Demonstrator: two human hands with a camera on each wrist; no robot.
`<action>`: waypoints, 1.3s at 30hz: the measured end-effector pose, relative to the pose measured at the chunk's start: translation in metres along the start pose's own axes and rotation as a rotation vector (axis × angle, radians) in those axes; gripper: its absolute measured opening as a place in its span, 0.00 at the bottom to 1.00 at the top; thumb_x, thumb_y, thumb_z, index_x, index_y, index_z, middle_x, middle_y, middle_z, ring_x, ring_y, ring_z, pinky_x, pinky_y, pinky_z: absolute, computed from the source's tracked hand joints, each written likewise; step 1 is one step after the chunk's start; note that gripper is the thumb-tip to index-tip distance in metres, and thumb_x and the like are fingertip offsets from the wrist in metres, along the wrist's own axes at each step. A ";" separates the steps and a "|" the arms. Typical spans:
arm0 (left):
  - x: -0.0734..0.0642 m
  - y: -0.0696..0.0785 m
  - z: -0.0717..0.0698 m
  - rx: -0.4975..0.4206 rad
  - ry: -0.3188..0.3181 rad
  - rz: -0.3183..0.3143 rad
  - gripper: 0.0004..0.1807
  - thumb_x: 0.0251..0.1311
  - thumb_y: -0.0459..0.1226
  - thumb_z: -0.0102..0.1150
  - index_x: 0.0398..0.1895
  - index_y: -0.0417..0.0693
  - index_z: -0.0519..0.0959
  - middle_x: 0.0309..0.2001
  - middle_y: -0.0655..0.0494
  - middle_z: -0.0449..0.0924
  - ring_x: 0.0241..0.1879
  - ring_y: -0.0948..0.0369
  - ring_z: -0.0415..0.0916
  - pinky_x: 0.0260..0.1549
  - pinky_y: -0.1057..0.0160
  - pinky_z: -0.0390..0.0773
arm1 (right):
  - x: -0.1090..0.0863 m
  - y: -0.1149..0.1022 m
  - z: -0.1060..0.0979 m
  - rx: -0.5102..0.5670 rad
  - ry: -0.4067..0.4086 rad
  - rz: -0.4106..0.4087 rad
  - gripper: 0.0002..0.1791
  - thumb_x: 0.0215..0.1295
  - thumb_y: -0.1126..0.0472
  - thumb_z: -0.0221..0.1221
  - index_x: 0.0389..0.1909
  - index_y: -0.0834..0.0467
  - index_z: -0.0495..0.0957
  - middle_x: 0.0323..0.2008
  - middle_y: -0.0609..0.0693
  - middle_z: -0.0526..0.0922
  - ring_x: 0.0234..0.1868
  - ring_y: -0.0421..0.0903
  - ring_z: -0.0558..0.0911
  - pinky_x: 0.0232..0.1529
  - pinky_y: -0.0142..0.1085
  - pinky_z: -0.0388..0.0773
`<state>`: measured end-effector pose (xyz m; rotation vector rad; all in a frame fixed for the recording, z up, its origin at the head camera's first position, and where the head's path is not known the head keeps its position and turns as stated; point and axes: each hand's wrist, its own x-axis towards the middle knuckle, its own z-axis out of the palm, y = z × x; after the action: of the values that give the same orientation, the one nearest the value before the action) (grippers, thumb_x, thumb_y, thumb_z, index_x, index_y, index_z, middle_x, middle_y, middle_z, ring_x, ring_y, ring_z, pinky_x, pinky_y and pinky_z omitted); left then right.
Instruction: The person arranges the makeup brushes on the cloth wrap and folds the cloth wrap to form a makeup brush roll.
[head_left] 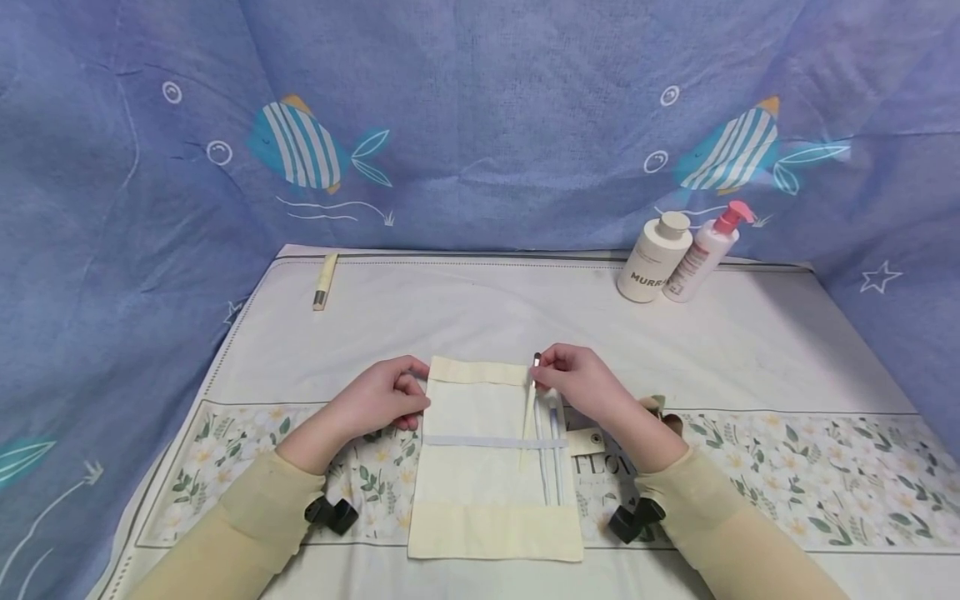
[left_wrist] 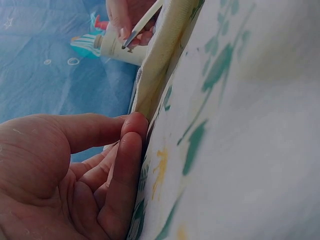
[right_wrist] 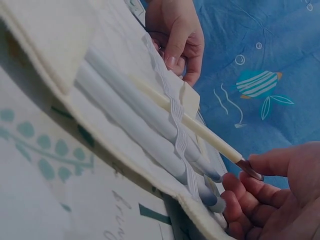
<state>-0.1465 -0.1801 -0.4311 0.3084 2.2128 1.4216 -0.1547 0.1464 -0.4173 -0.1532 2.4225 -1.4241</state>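
A cream cloth brush roll (head_left: 472, 475) lies unfolded on the table with an elastic band (head_left: 465, 441) across its middle. Two white brushes (right_wrist: 135, 130) sit under the band near its right side. My right hand (head_left: 577, 379) pinches a slim makeup brush (right_wrist: 212, 140) with a cream handle by its dark tip end. That handle slants down across the roll and passes beneath the band. At the roll's upper left edge, my left hand (head_left: 386, 396) pinches the cloth between thumb and finger; its other fingers are curled in the left wrist view.
A white bottle (head_left: 651, 258) and a pink-topped pump bottle (head_left: 701, 258) stand at the back right. A cream tube (head_left: 325, 282) lies at the back left. Partly hidden by my right forearm is a small brown item (head_left: 672, 423). A blue fish-print curtain (head_left: 480, 125) hangs behind the table.
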 end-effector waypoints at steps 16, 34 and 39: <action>0.000 0.002 0.001 -0.011 -0.006 -0.001 0.24 0.69 0.30 0.62 0.66 0.35 0.70 0.30 0.49 0.84 0.26 0.55 0.83 0.30 0.59 0.84 | -0.003 0.001 0.003 -0.081 -0.032 -0.003 0.09 0.71 0.55 0.64 0.37 0.58 0.80 0.31 0.49 0.78 0.31 0.47 0.71 0.31 0.38 0.69; -0.002 0.002 -0.001 0.013 0.004 -0.007 0.24 0.69 0.31 0.62 0.65 0.35 0.70 0.31 0.49 0.84 0.26 0.55 0.83 0.30 0.59 0.84 | -0.003 0.000 0.009 -0.148 -0.067 -0.062 0.10 0.70 0.57 0.65 0.34 0.58 0.76 0.41 0.51 0.74 0.38 0.47 0.72 0.38 0.39 0.70; 0.000 0.002 0.000 0.012 0.003 0.000 0.23 0.69 0.31 0.62 0.65 0.35 0.70 0.30 0.50 0.84 0.25 0.56 0.83 0.30 0.60 0.83 | -0.004 0.001 0.007 -0.141 -0.113 -0.084 0.12 0.70 0.58 0.65 0.30 0.56 0.74 0.43 0.52 0.74 0.38 0.48 0.72 0.39 0.40 0.70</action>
<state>-0.1467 -0.1793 -0.4290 0.3103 2.2250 1.4097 -0.1489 0.1419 -0.4204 -0.3622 2.4481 -1.2414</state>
